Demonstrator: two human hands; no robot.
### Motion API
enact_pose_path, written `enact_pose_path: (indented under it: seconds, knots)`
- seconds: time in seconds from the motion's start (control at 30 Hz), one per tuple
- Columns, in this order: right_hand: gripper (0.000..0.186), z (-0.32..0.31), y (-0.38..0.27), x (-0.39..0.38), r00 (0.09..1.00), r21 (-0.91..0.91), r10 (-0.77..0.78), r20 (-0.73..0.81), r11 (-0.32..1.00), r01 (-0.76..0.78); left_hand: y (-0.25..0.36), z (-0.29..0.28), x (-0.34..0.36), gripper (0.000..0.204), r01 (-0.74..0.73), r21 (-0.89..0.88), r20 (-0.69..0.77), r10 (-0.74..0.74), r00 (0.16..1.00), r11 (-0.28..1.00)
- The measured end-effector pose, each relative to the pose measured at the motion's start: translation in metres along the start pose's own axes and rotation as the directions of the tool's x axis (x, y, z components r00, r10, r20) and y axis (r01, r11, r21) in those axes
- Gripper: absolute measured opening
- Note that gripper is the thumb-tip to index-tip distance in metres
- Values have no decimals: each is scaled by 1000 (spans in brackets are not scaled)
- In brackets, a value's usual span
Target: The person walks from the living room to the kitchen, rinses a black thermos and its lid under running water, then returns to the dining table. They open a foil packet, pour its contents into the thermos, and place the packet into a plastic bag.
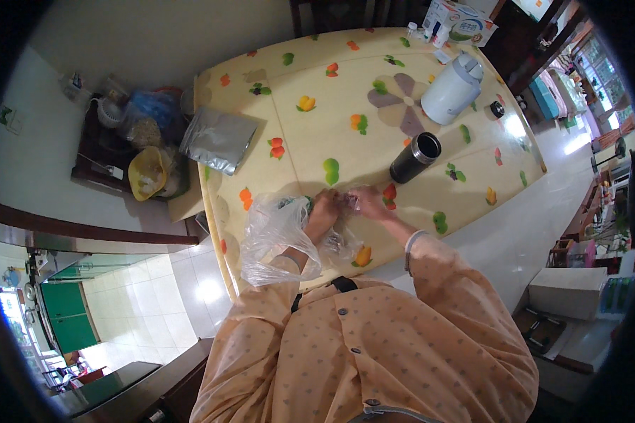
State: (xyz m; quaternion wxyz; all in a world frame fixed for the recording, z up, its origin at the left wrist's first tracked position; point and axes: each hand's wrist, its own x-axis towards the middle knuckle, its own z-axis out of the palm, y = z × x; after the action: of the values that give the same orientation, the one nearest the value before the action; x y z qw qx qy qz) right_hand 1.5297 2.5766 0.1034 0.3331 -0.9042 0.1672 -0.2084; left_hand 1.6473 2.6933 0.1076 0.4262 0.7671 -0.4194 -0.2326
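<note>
Both hands meet low over the near part of the table. My left hand [324,210] is closed, its fingers pinching at a small clear plastic packet [350,202] with purplish marks. From the other side my right hand [367,200] is closed on the same packet; its contents are too small to make out. A crumpled translucent plastic bag [269,236] lies against my left wrist, with something dark green showing inside its top. More thin clear plastic [341,244] hangs below my hands.
A black tumbler [415,157] without its lid stands right of my hands, a pale blue thermos jug [453,89] behind it. A black lid [497,109] sits farther right. A silver foil pouch [220,139] lies left on the fruit-patterned tablecloth [296,141]. A carton [460,22] stands far back.
</note>
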Motion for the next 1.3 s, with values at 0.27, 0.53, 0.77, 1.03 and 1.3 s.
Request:
enact_pose_path:
  seconds: [0.27, 0.53, 0.77, 1.03, 1.3]
  knots:
    - [19, -8, 4, -2, 988, -102, 128, 86, 988, -119, 9, -11, 2, 25, 70, 1, 64, -70, 996, 998]
    - [13, -9, -6, 0, 964, 98, 206, 170, 970, -225, 14, -17, 1, 21, 45, -64, 71, -41, 997, 997]
    - [15, -31, -19, 0, 792, 617, 495, 357, 512, -598, 3, -16, 5, 22, 50, -121, 53, -44, 998, 991]
    - [14, -72, -22, -5, 817, 642, 488, 308, 527, -557, -2, -15, 4, 19, 106, -42, -3, -107, 994, 993]
    - [13, -109, -41, -5, 862, 411, 504, -58, 799, -439, 34, -39, 1, 42, -49, 120, -4, 50, 999, 992]
